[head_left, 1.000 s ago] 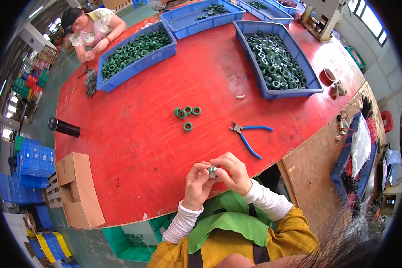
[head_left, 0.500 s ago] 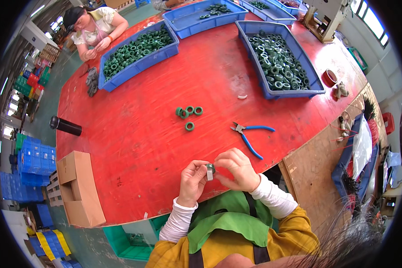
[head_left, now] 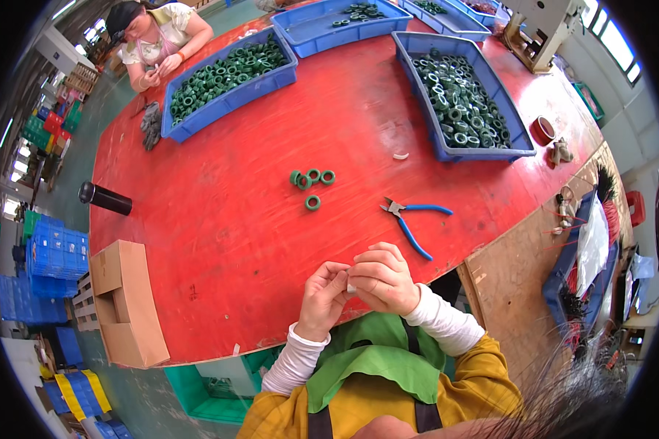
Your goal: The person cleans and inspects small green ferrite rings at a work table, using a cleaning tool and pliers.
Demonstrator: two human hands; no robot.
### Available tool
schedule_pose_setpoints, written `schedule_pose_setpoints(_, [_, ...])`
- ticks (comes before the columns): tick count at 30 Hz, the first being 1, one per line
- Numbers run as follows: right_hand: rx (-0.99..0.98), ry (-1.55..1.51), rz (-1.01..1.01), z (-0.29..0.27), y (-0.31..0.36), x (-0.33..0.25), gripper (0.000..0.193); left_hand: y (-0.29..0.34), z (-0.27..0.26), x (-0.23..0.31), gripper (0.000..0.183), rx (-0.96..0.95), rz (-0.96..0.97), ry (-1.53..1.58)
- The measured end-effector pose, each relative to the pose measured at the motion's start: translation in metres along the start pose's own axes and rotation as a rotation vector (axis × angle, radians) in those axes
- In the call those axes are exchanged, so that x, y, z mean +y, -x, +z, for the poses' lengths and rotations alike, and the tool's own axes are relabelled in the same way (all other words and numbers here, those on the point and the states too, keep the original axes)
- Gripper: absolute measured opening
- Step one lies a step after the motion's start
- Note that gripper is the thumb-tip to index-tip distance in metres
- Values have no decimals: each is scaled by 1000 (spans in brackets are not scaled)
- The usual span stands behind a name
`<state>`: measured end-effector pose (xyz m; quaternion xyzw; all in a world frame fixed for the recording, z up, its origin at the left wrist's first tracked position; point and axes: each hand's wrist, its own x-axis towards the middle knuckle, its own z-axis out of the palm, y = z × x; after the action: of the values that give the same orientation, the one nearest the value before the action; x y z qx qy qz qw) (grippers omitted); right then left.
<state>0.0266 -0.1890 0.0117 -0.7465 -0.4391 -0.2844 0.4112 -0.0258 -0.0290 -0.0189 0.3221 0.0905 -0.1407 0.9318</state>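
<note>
Close to the table's near edge, my left hand and my right hand meet, fingers pinched together. Between them is a small green ring with a white strip on it. Only a bit of the white shows now; the fingers hide the ring itself. My left hand grips the ring, while my right fingers close over the strip's side. Ahead of my hands lie several loose green rings in a small group. To their right rest diagonal cutters with blue handles, jaws pointing away from me.
Blue trays of green rings stand at the far left and far right of the red table. A black bottle and an open cardboard box are at the left. Across the table, a person handles something small.
My right hand has come in against the left, its spread fingers closing over the ring and strip. The ring, visible before, is now covered. The view has shifted slightly.
</note>
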Motion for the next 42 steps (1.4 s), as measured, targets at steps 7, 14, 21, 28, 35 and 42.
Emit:
schedule_pose_setpoints(7, [85,-19,-123,-5,3,-3,26,-3,-3,-8,12,0,-74,100])
schedule_pose_setpoints(14, [26,-29,115,-10,-2,-6,23,-7,-6,-7,11,5,-40,216])
schedule_pose_setpoints(21, [60,-54,237,-1,14,-26,27,-8,2,-13,10,60,61,219])
schedule_pose_setpoints(28, [196,-535,683,-11,2,-16,14,-3,14,-13,12,69,215,-22])
schedule_pose_setpoints(35, [33,-1134,1235,-17,-17,15,16,4,7,-6,17,-28,206,-228])
schedule_pose_setpoints(42, [-126,-1623,1537,6,13,31,16,0,2,1,19,-192,161,-225])
